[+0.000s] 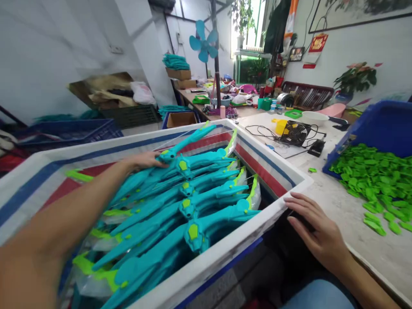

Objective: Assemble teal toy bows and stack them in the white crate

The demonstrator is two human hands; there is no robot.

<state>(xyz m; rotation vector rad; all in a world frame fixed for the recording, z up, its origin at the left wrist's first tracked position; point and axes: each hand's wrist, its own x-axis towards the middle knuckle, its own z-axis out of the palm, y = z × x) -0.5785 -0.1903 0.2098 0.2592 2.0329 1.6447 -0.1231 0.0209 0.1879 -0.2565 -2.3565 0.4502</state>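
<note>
A white-rimmed bin (222, 257) lined with striped sheeting holds a row of teal toy bows (212, 221) with lime green pentagons and tips, some with strings showing. My left hand (146, 161) reaches over the row and grips the farthest toy bow (193, 139) near its middle; that bow lies tilted on the others. Part of the fingers is hidden behind it. On the bin's near right corner, beside the table edge, my right hand (317, 231) rests with its fingers stretched out, holding nothing.
To the right, a blue crate (383, 124) spills green plastic pieces (373, 176) onto the white table (363, 240). A small black fan (294, 133) with cables lies beyond the bin. At left stands another blue crate (77, 135); a post carries a teal fan (203, 41).
</note>
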